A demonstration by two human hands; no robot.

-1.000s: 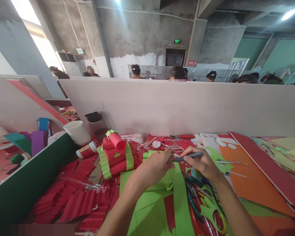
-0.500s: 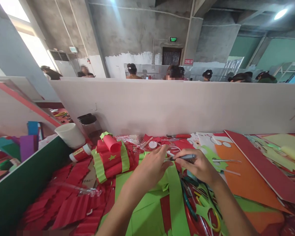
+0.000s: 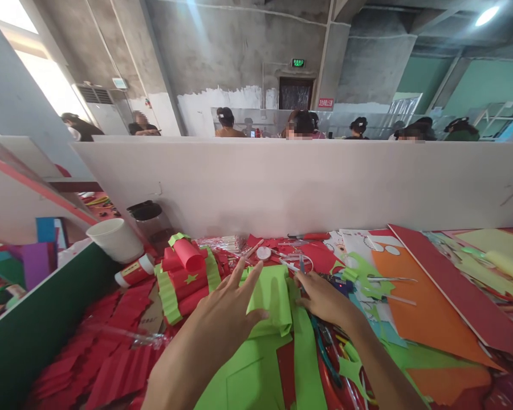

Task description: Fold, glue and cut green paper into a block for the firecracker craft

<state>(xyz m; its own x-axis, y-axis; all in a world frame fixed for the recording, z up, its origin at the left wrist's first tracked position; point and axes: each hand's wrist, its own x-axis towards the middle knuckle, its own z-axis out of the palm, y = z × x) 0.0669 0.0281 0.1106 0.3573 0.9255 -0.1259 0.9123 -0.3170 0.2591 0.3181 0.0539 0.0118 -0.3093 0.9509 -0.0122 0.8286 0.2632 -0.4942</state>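
My left hand (image 3: 228, 310) is open, its fingers spread over a folded light-green paper (image 3: 273, 296) and touching its left edge. My right hand (image 3: 320, 296) lies at the paper's right edge with its fingers drawn together. A thin dark pen (image 3: 301, 263) sticks up from between them. A long green strip (image 3: 305, 359) runs from under the right hand toward me. A red and green paper lantern (image 3: 186, 273) with a star stands just left of my left hand.
Scissors (image 3: 325, 347) and paper scraps lie under my right forearm. An orange sheet (image 3: 423, 307) and a dark red board (image 3: 461, 290) lie at the right, pleated red paper (image 3: 111, 359) at the left. A white cup (image 3: 115, 239), a glue stick (image 3: 132, 270) and a white partition (image 3: 308, 182) stand behind. People sit beyond the partition.
My left hand has let go near the pen and spread open over the green paper. My right hand has dropped to the paper's edge, and the pen now points upward. The view has shifted slightly.
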